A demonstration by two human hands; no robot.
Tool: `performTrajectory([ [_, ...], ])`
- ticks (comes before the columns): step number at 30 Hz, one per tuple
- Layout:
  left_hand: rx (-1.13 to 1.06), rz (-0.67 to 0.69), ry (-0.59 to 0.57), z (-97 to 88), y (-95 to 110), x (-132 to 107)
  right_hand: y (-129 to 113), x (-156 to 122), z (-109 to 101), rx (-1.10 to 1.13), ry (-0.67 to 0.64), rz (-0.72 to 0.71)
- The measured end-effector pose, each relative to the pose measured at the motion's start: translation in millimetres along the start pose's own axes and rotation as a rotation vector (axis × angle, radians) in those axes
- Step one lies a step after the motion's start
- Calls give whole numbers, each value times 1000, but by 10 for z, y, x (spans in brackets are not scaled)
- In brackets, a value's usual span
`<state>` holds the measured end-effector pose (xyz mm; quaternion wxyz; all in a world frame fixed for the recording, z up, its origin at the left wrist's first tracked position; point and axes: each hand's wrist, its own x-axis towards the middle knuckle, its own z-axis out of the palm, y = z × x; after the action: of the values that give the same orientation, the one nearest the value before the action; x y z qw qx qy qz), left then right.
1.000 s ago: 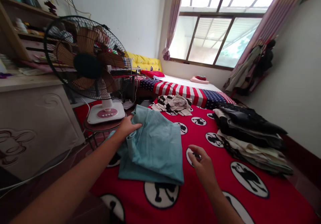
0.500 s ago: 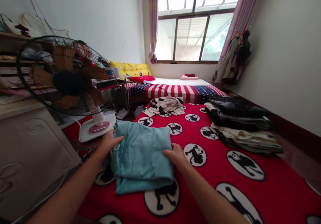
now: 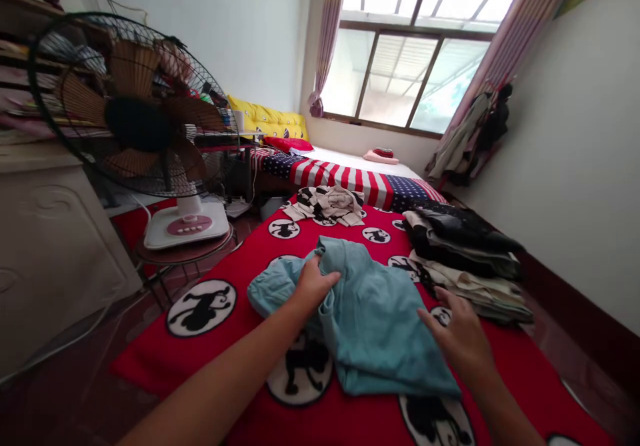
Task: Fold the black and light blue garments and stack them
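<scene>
A folded teal garment [image 3: 373, 323] lies on the red bedspread [image 3: 510, 359] printed with black cartoon figures in white circles. My left hand [image 3: 314, 285] is closed on the garment's upper left part, bunching the cloth. My right hand [image 3: 463, 336] rests at the garment's right edge with its fingers spread and flat, touching the cloth. A stack of folded dark and light clothes [image 3: 463, 256] sits just right of the garment, close to my right hand.
A small heap of black-and-white clothes [image 3: 325, 205] lies further up the bed, before a stars-and-stripes blanket [image 3: 350, 179]. A standing fan [image 3: 133, 123] on a round stool is at the left, beside a white cabinet [image 3: 50, 246]. The wall runs along the right.
The teal garment has moved to the right across the bed, toward the stack of clothes. My left hand now bunches its top, and my right hand has slid to its right edge.
</scene>
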<state>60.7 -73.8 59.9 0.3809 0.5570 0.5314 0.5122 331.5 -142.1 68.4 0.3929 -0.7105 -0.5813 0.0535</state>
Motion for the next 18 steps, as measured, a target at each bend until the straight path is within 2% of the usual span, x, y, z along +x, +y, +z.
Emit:
performTrajectory([
  [1,-16,18,-12,119,30,-64,-49,-110,28,42,9,-68],
  [2,-30,37,-21,219,64,-131,-136,-232,85,133,-49,-111],
  [4,-63,74,-52,367,138,-259,-381,-451,258,372,-232,-121],
  [5,-87,85,-78,418,174,-315,-509,-528,356,487,-283,-92],
  [7,-191,67,-164,482,235,-401,-713,-596,541,669,-240,21],
  [9,-423,-59,-269,511,273,-456,-807,-569,683,770,-105,165],
  [12,-833,-370,-462,520,297,-510,-755,-455,804,841,3,351],
  [14,-983,-476,-561,524,307,-551,-632,-371,822,887,-4,443],
  [16,-1005,-439,-597,510,321,-605,-456,-277,777,906,-33,512],
  [18,-898,-309,-607,429,338,-659,-240,-154,666,905,-79,491],
])
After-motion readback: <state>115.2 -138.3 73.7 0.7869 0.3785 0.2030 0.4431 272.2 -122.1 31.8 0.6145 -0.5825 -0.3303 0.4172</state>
